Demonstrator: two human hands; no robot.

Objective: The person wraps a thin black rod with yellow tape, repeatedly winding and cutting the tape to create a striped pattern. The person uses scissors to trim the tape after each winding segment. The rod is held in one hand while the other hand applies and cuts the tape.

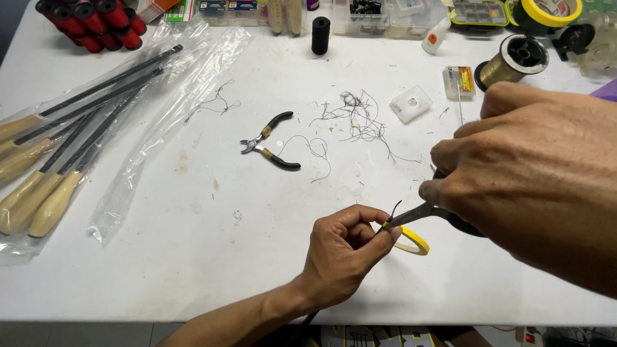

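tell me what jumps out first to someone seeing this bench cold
The two hands meeting at the lower right: the right hand works a pair of scissors whose tips touch a thin dark wire pinched by the left hand, which also carries a small yellow tape ring. Next, the bagged files with pale wooden handles on the left, and small black-handled pliers mid-table beside tangled wire scraps.

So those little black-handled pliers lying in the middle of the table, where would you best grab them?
Probably by the two black handles, coming from above on the right. The pliers lie flat with handles splayed toward the right and the small metal jaws pointing left, so fingers could close over both handles together. Loose thread lies close by on the right; the rest of the white table around them is bare.
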